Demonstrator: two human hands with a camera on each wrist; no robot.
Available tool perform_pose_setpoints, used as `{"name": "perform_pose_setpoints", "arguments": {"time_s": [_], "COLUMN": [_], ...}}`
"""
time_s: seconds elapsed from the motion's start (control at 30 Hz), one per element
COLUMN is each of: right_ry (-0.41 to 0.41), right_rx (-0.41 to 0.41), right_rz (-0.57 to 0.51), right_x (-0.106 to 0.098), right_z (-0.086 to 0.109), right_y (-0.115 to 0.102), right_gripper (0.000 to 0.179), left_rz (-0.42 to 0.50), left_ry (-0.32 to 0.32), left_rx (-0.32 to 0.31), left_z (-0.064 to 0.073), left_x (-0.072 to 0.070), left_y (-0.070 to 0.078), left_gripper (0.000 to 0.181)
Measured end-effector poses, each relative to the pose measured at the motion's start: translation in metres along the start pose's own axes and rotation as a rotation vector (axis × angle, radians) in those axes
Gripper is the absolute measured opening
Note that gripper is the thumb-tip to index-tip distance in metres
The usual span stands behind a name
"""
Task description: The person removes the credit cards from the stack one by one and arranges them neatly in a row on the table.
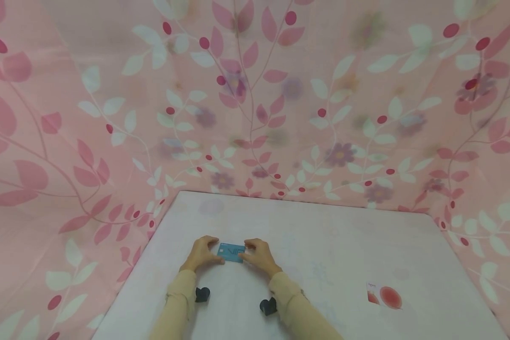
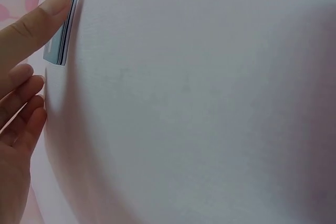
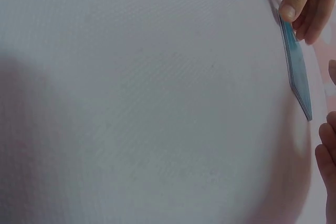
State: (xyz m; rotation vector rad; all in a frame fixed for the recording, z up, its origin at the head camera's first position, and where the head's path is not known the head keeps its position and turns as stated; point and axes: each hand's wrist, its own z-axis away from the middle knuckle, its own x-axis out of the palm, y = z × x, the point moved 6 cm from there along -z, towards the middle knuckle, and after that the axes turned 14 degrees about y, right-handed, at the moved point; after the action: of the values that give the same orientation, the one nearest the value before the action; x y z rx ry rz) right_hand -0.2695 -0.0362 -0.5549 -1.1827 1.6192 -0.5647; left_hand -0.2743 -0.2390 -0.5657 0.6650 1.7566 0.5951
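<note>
A thin stack of blue cards (image 1: 230, 252), the top one printed "VIP", is between the two hands on the white table. My left hand (image 1: 201, 252) pinches its left end. In the left wrist view, the left thumb (image 2: 55, 6) lies over the near edge, and the layered card edges show beside it. At the right end, my right hand (image 1: 260, 255) has its fingers loosely bent, its thumb overlapping the top card in the head view. The right wrist view shows the right fingers (image 3: 328, 142) apart from the stack's corner, and the left thumb (image 3: 289, 11) at the near edge.
To the right on the white table (image 1: 323, 245) lies a flat piece with a red round print (image 1: 390, 297). Dark heart-shaped pieces sit by the left wrist (image 1: 202, 294) and right wrist (image 1: 268, 306). Pink floral cloth (image 1: 255, 94) encloses the table at the back and sides.
</note>
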Motion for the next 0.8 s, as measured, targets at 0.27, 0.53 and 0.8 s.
{"name": "perform_pose_setpoints", "arguments": {"time_s": [0.27, 0.53, 0.8], "right_ry": [-0.017, -0.122, -0.158], "right_rx": [-0.005, 0.069, 0.044], "right_rz": [0.101, 0.173, 0.249], "right_x": [0.008, 0.013, 0.019], "right_z": [0.003, 0.005, 0.006], "right_y": [0.006, 0.008, 0.008], "right_gripper": [0.047, 0.063, 0.062], "left_rz": [-0.023, -0.072, -0.091], "left_ry": [-0.027, -0.072, -0.104], "left_rx": [0.005, 0.033, 0.006], "left_z": [-0.001, -0.002, -0.001], "left_x": [0.003, 0.009, 0.010], "left_y": [0.003, 0.009, 0.010], "left_gripper": [0.072, 0.073, 0.068]}}
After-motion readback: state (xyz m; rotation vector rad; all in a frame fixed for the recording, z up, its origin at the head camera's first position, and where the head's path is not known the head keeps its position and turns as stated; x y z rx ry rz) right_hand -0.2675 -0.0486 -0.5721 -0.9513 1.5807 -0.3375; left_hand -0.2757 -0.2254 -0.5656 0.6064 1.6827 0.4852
